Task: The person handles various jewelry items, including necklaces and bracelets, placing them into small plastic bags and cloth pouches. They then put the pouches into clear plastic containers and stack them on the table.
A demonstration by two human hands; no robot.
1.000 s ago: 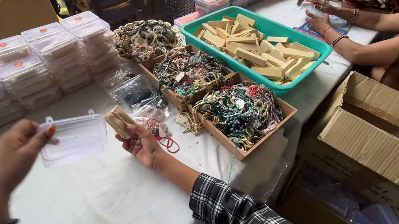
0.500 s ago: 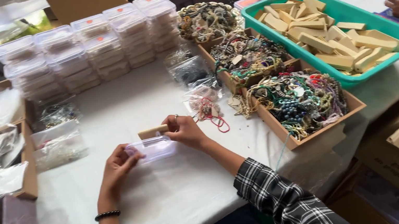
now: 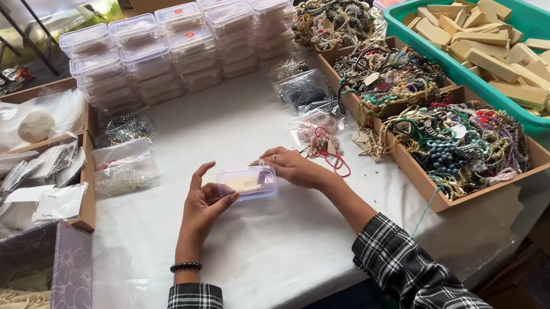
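Hands meet mid-table: our left hand (image 3: 201,203) and right hand (image 3: 295,167) both grip a small clear plastic box (image 3: 247,182) with a pale wooden piece inside, on the white table (image 3: 260,251). Beyond, bead trays (image 3: 463,148) line the right edge and stacked boxes (image 3: 185,41) the far edge.

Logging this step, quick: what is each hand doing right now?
Left hand: fingers curled on the left end of the clear box, holding it.
Right hand: gripping the box's right end.

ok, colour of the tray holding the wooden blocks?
Teal green tray, seen in the head view.
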